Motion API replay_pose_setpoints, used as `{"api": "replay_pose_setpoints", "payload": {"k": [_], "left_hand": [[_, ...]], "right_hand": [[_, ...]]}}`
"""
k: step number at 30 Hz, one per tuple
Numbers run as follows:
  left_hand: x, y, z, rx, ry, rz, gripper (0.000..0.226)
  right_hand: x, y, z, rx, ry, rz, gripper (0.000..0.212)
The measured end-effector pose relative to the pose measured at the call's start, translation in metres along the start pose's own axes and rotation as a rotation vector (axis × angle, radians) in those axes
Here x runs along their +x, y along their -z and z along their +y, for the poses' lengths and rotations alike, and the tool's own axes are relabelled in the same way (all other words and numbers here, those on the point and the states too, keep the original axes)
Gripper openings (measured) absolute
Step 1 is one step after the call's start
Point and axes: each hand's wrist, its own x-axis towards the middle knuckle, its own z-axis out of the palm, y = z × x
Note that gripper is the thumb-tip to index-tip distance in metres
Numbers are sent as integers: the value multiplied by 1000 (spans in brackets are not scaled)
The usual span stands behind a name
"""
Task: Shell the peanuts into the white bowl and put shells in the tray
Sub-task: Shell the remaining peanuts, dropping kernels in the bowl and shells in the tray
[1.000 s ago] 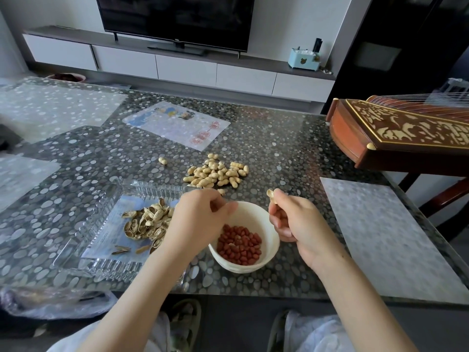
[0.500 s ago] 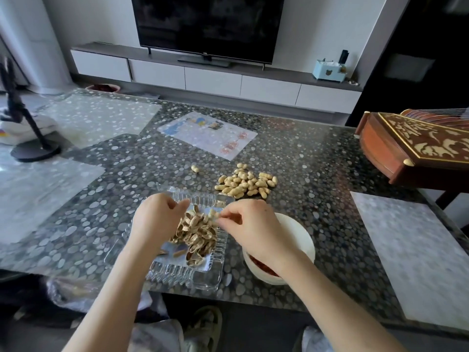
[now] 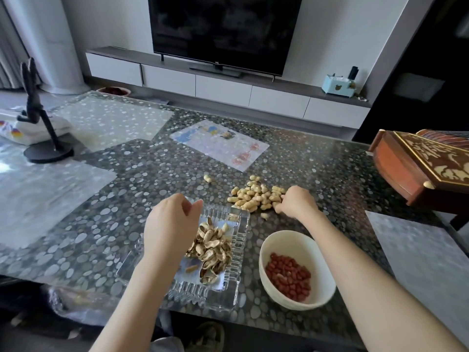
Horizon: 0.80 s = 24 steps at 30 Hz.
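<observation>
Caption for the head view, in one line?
Right hand touches pile of unshelled peanuts; left hand hovers over clear glass tray of shells.

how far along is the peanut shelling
Partway. Done: red kernels in the white bowl, empty shells heaped in the glass tray. In hand: the right hand is at the unshelled pile, the left hand over the tray. Left: that pile and one stray peanut beyond it.

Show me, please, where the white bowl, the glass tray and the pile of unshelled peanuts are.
white bowl (image 3: pixel 284 246): head view, bare inner wall on its far side.
glass tray (image 3: pixel 203 292): head view, ribbed near rim.
pile of unshelled peanuts (image 3: pixel 253 196): head view, middle of the pile.
</observation>
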Motion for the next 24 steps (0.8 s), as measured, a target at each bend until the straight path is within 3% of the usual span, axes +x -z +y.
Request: {"api": "replay_pose_setpoints", "payload": {"k": [7, 10, 16, 19, 24], "left_hand": [[0, -4, 10, -41, -54, -9, 31], [-2, -5, 13, -51, -105, -7, 28], [-16, -3, 29, -273, -178, -124, 20], [-28, -5, 38, -376, -230, -243, 25], [-47, -6, 48, -552, -303, -412, 51]], "right_hand": [[25, -27, 2, -35, 30, 35, 27], [18, -23, 6, 7, 44, 54, 40], [-76, 18, 13, 854, 338, -95, 18], [-127, 22, 21, 1062, 416, -190, 19], [-173, 13, 31, 1237, 483, -193, 31]]}}
